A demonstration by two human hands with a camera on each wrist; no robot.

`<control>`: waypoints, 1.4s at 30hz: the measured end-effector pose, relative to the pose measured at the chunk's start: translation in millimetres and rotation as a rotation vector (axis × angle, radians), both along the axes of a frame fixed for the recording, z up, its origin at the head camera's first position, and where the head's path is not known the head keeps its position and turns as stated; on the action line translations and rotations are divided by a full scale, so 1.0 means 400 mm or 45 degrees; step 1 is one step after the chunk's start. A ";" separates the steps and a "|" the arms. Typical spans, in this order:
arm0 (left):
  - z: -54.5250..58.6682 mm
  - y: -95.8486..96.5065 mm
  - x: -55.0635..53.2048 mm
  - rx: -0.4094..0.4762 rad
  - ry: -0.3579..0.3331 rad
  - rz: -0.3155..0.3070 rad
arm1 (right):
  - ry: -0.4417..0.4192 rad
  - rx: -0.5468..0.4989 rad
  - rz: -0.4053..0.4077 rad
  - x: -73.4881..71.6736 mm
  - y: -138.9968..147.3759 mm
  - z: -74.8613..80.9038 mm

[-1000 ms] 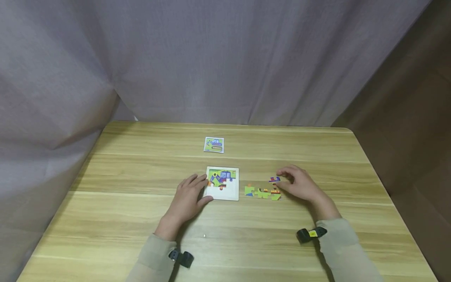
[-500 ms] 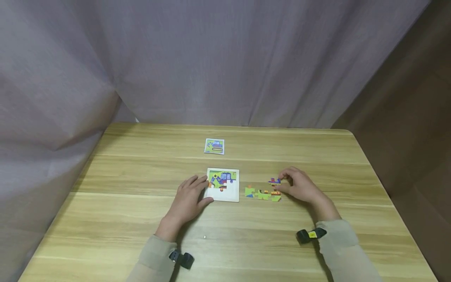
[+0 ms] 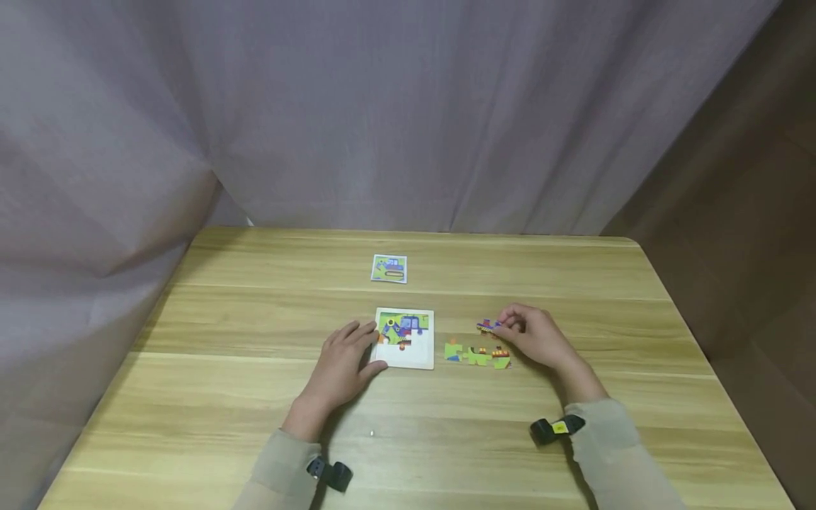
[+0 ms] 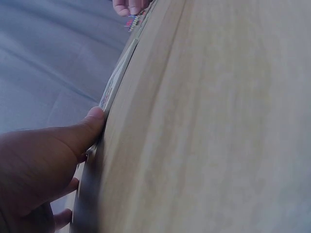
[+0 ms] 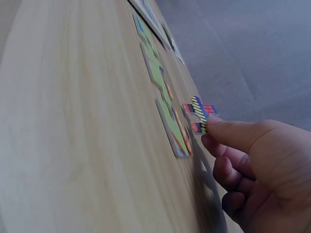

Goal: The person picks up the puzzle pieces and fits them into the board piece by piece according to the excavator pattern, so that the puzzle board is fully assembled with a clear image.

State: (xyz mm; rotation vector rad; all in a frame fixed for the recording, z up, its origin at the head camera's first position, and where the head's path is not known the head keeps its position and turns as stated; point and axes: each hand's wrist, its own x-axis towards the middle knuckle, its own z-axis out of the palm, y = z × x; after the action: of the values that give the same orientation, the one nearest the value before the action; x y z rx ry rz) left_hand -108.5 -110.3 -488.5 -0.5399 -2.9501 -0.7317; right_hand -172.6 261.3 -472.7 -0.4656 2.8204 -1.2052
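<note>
The right hand (image 3: 538, 341) pinches a striped piece (image 3: 487, 326) right of the puzzle tray (image 3: 422, 358), green pieces (image 3: 477, 357) nearer. The left hand (image 3: 341, 361), relaxed, touches the tray's left edge. The yellow label (image 3: 559, 428) on the right wristband (image 3: 576, 423) is unreadable.

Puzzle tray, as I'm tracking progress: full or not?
Not full: in the head view, pieces cover the upper part of the tray; bare white shows below.
</note>
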 end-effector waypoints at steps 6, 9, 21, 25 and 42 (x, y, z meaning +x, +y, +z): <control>0.004 0.002 0.001 0.008 0.017 -0.006 | 0.014 -0.068 0.001 0.000 -0.036 0.002; 0.005 0.002 0.000 0.002 0.008 -0.003 | -0.005 -0.075 0.004 -0.001 -0.055 0.001; -0.002 0.002 -0.002 -0.006 0.009 0.000 | -0.050 -0.176 0.081 0.002 -0.131 0.009; -0.002 0.002 -0.002 -0.007 0.009 -0.001 | -0.073 -0.177 0.107 0.005 -0.156 0.013; 0.007 0.002 0.001 0.010 0.015 -0.004 | -0.142 -0.185 0.188 0.004 -0.257 0.014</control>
State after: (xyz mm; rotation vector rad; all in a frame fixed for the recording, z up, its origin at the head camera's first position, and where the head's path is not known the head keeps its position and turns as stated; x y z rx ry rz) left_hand -108.1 -109.6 -485.6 -0.5470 -2.9351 -0.7378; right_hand -171.0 158.7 -467.2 -0.5829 2.5672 -1.3651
